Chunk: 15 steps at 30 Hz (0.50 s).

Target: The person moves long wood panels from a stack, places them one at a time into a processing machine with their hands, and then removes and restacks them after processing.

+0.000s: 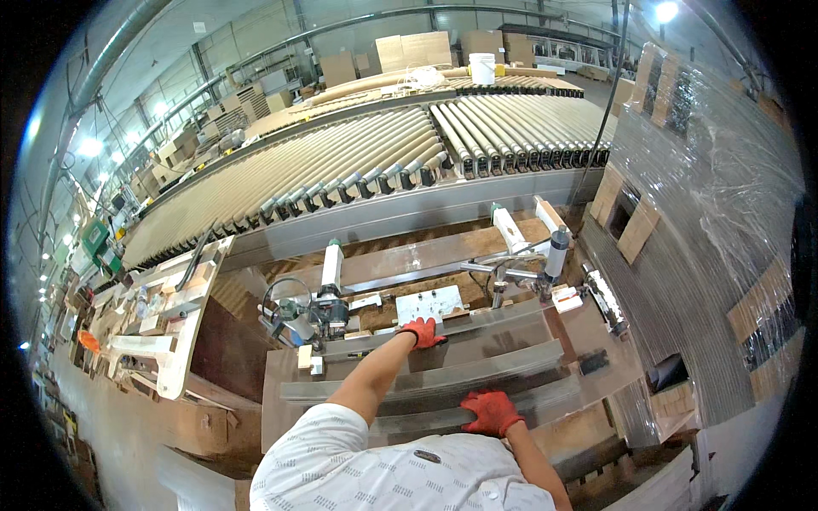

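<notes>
Left hand (pixel 422 332), right hand (pixel 490 411) flat on metal rails (pixel 511 366).

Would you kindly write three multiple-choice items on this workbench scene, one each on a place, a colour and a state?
1. Where does the left hand rest?
A. on the far edge of the long grey metal strips
B. on the white plastic bucket
C. on the plastic-wrapped pallet stack

2. What colour are the gloves?
A. blue
B. orange-red
C. white

3. How is the right hand placed?
A. raised in the air
B. gripping the bucket
C. pressed flat on the nearest strip

Answers: 1 A, the glove lies at the strips' far side by the clamp fixtures; 2 B, both gloves show orange-red; 3 C, the palm lies down on the near strip.
</notes>
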{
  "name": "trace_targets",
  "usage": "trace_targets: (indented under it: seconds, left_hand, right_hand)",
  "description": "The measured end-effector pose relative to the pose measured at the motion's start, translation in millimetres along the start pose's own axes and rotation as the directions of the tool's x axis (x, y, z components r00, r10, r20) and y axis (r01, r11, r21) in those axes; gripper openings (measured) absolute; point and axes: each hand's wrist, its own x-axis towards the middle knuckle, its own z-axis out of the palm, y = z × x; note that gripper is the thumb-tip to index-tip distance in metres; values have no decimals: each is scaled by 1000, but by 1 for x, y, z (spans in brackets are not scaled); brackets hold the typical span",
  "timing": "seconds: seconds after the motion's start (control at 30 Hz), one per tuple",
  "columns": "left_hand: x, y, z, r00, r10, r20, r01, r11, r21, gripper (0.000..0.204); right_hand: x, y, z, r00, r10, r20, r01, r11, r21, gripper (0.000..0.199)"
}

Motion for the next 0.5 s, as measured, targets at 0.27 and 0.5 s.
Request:
trace_targets:
  seconds: [0.27, 0.5]
  left_hand:
    - [-10, -5, 21, 993, 47, -108, -43, 998, 38, 87]
    - [-19, 1, 22, 992, 73, -107, -69, 997, 34, 84]
  right_hand:
    - [-11, -6, 3, 1000, 3, 21, -3, 1000, 2, 66]
    - [-17, -11, -2, 1000, -23, 11, 23, 1000, -13, 69]
